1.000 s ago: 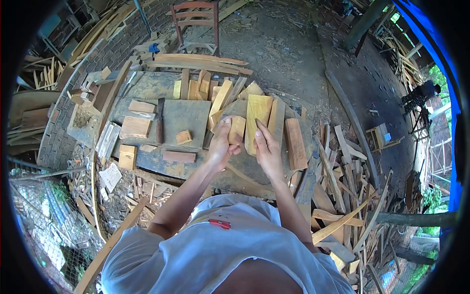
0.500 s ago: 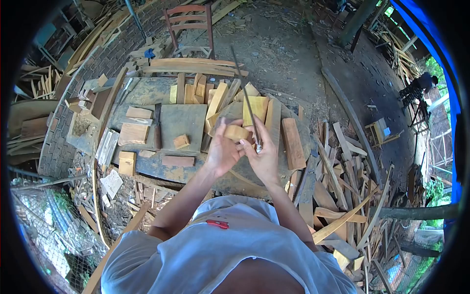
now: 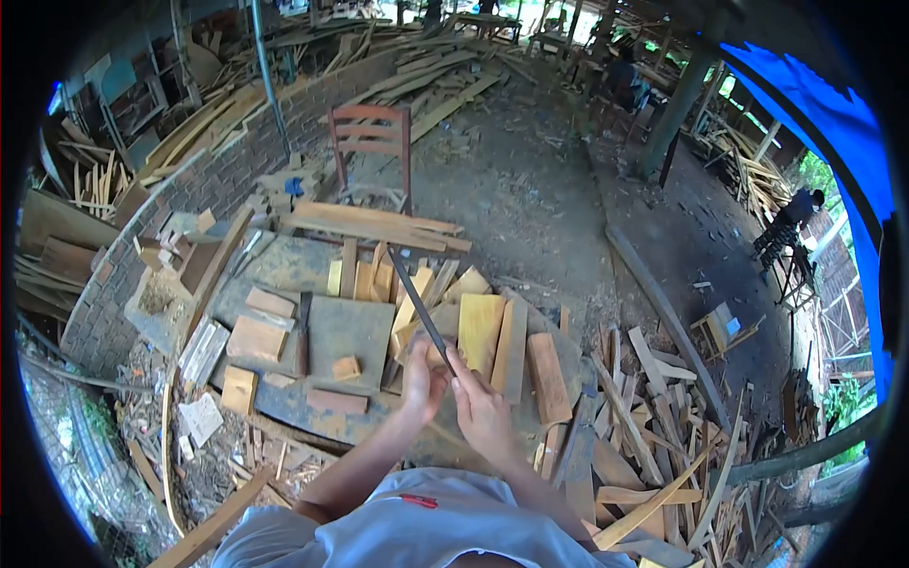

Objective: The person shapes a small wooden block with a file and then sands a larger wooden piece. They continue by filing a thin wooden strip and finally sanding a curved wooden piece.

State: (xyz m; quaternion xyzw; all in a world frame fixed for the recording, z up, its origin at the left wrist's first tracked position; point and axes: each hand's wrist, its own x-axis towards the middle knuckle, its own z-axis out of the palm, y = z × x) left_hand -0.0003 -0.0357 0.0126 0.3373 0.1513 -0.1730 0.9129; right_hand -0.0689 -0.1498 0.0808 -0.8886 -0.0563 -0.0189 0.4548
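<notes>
My right hand is closed around the lower end of a long, dark, narrow file, which points up and to the left. Close beside it, my left hand is closed on a small wooden piece, mostly hidden by the fingers and the file. The file lies across that piece, apparently touching it. Just beyond my hands, a yellowish wood block and other blocks rest on the worktable. A small wood block sits to the left on a dark flat board.
A reddish chair stands behind long planks. Wood offcuts are heaped on the right. A dark-handled tool lies on the left of the table. Another person is at the far right.
The file has swung from nearly upright to leaning left across the wooden piece. My left hand has turned over the piece. The view has tilted up, showing more of the yard.
</notes>
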